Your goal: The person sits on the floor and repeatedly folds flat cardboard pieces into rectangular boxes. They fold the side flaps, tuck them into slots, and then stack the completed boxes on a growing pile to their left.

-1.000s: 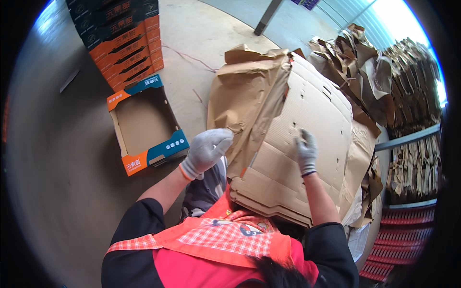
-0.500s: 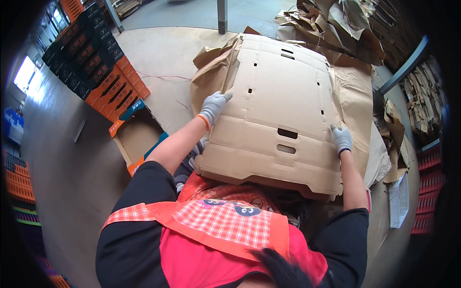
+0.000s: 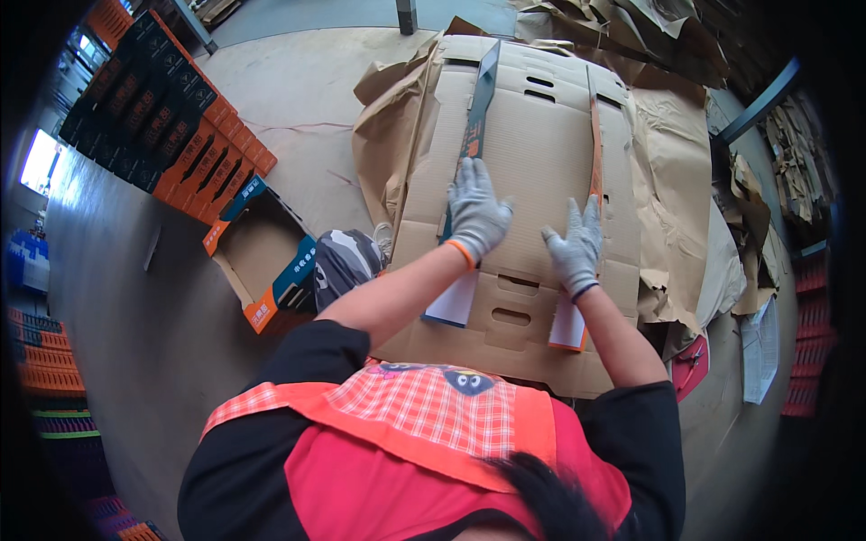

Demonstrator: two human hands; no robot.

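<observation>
While both gloved hands press flat, fingers spread and gripping nothing, left hand and right hand rest on the cardboard sheet atop a brown-paper pile.

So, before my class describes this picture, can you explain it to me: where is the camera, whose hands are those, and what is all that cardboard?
The camera sits on the person's head and looks down, so you see their own red apron and both arms reaching forward. Its wide lens bends straight edges near the rim. There is no machine here. The left hand and right hand, both in grey gloves, press flat on a large unfolded cardboard sheet; neither has a grip around anything. The sheet lies on a heap of brown paper and more cardboard. To the left, on the concrete floor, stands an open box, and beyond it a stack of flat orange and black boxes.
</observation>
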